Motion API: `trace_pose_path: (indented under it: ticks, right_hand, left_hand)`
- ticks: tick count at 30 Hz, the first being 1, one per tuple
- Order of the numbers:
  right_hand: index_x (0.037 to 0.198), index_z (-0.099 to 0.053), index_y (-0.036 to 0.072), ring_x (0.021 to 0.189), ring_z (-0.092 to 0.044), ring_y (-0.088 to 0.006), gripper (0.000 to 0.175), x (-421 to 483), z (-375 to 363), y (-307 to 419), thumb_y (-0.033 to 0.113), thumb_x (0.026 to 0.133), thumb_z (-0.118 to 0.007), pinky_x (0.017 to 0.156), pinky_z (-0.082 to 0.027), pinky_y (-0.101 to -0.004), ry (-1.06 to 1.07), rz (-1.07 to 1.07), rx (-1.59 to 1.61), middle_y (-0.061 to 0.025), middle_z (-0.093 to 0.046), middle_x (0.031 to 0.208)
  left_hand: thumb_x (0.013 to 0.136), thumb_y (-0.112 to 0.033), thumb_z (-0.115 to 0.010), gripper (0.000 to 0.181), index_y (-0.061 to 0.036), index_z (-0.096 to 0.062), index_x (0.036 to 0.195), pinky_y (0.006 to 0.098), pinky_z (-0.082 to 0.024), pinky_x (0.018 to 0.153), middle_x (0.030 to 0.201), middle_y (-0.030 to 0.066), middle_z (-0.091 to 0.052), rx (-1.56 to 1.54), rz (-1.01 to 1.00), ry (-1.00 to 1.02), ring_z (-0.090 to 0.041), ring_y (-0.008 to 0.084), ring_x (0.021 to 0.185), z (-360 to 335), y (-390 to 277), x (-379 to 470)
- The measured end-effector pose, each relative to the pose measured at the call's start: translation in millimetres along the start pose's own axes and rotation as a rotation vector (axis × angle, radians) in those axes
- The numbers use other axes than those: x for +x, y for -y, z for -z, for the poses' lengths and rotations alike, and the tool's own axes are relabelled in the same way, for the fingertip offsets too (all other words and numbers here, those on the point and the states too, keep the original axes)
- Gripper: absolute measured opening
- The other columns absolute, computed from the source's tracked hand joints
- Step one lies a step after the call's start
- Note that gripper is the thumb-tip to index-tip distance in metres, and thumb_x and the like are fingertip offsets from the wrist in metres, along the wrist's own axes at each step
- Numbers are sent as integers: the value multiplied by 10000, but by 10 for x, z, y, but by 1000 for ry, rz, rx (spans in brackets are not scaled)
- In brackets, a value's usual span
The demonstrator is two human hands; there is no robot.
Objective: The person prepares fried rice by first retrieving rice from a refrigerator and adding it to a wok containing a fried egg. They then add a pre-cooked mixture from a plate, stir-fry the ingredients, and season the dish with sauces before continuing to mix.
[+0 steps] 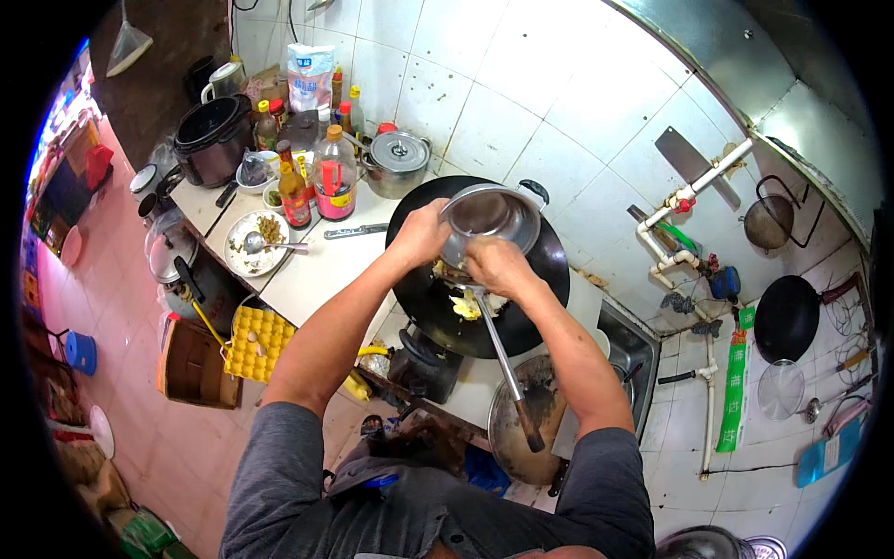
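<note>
My left hand grips the left rim of a stainless steel pot, tilted over a large black wok. At the pot's near side, my right hand is bent inward; its fingertips are blurred and I cannot tell if they grip the rim. Below the hands, yellow cooked pieces that look like egg lie in the wok beside a whitish clump. A wok spatula leans there with its head in the food, its wooden-ended handle slanting toward me past the wok's near edge. Neither hand touches it.
Left on the counter are a plate with a spoon, sauce bottles, a knife and a lidded pot. A yellow egg tray sits lower left. Nearer me is a large round lid; a sink is at right.
</note>
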State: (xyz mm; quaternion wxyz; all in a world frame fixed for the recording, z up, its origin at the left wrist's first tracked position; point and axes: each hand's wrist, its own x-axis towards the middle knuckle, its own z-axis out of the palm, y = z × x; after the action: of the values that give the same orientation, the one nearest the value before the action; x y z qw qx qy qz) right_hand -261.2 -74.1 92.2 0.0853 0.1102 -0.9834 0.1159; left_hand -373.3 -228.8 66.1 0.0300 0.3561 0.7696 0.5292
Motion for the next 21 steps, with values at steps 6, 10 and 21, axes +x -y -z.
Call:
trace_pose_path:
  ticks: [6,10,21]
  right_hand:
    - [753,-634,7,740,-609,-418,198,255,96,-284,184,827,-580,690,-485,-498,-360,-230,-35,-229,-625,745]
    - [711,-640,39,718,-633,-392,205,130,-179,-153,204,815,-579,665,-499,-497,-274,-122,-102,-200,-639,733]
    - [787,-622,31,769,-612,-368,95,-109,-16,-288,117,805,-586,697,-496,-458,-324,-65,-117,-168,-623,789]
  left_hand:
    - [792,-52,-515,423,19,-537,1208,428,-488,856,1026,292,-621,-14,-4,16,-597,434,1015,-93,-201,29]
    - [773,-43,-539,402,2,-539,1173,499,-485,820,946,291,-630,3,-133,-60,-602,451,933,-180,-177,80]
    - [745,-5,-582,466,-28,-509,1205,492,-483,831,982,250,-632,101,-176,-137,-601,439,936,-198,-220,23]
